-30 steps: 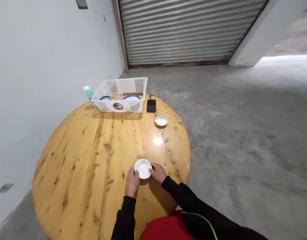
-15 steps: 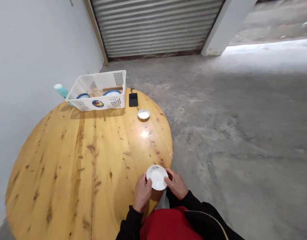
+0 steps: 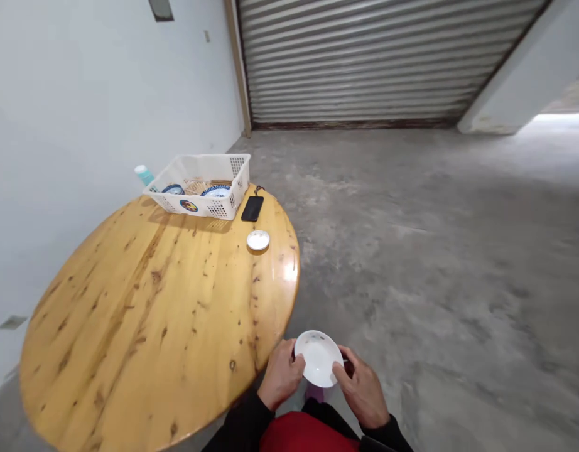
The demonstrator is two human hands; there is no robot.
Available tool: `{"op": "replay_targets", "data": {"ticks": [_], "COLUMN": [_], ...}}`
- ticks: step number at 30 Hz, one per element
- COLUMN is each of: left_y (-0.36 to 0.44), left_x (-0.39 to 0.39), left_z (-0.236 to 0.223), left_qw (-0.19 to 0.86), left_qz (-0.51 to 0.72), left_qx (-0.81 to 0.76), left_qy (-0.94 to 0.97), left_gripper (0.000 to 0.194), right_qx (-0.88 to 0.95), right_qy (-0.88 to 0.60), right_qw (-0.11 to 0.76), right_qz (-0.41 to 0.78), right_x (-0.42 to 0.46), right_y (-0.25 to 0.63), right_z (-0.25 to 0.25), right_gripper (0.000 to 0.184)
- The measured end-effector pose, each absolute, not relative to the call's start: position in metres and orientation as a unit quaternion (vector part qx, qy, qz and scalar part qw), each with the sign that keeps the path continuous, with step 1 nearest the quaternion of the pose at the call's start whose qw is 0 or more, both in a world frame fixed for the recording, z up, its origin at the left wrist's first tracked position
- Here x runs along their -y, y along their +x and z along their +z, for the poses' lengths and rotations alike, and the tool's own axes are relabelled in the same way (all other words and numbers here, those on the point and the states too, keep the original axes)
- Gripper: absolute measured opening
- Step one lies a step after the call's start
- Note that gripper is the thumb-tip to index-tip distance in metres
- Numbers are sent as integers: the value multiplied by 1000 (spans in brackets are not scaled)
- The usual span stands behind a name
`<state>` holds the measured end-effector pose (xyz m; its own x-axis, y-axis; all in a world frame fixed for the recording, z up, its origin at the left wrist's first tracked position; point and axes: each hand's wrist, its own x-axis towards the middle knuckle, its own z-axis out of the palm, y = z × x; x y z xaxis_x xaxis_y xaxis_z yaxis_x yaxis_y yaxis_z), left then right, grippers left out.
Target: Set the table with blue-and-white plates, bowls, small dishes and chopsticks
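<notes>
A white bowl (image 3: 319,364) with a small floral mark inside its far wall is held between my two hands, just off the table's right front edge. My left hand (image 3: 284,371) grips its left rim, thumb on top and fingers curled underneath. On the opposite rim, my right hand (image 3: 362,386) holds it the same way. The bowl's open side faces up toward me, and nothing shows inside it. A second, smaller white dish (image 3: 258,240) rests on the table farther off, apart from both hands.
The round wooden table (image 3: 176,301) fills the left side. Toward its far edge stand a white plastic basket (image 3: 228,207) with blue-rimmed dishes, a black phone (image 3: 252,208) and a light-blue bottle (image 3: 144,174). Concrete floor (image 3: 435,270) lies to the right, before a roller shutter (image 3: 355,69).
My view has swung, and the table and its things appear turned. Both hands still hold the bowl, which has gone from over the table's edge to above the floor beside it.
</notes>
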<state>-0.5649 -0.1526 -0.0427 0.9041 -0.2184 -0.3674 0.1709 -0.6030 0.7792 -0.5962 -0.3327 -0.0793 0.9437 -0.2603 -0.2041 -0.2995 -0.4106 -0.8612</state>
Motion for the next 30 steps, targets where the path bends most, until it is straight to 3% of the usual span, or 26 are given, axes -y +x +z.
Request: {"op": "replay_targets", "data": {"ticks": [6,15,30], "left_y": [-563,-531,-391], "left_x": [224,249,223], "left_z": [-33,-34,-20], "left_qw": [388,382,469], "left_qz": [-218,-197,-93], "left_qx": [-10,-54,-187], "left_qy": [895,901,858], "left_gripper": [23,23,25], "right_qx": [-141,-113,53], "right_qy": [-848,-832,-860], "right_qw": [509,537,480], "right_qz": [40,79,162], "right_x": [408,434,396], "right_y": [-582,-534,-320], "right_z": [-71,-83,-71], "right_gripper": [45,48,47]}}
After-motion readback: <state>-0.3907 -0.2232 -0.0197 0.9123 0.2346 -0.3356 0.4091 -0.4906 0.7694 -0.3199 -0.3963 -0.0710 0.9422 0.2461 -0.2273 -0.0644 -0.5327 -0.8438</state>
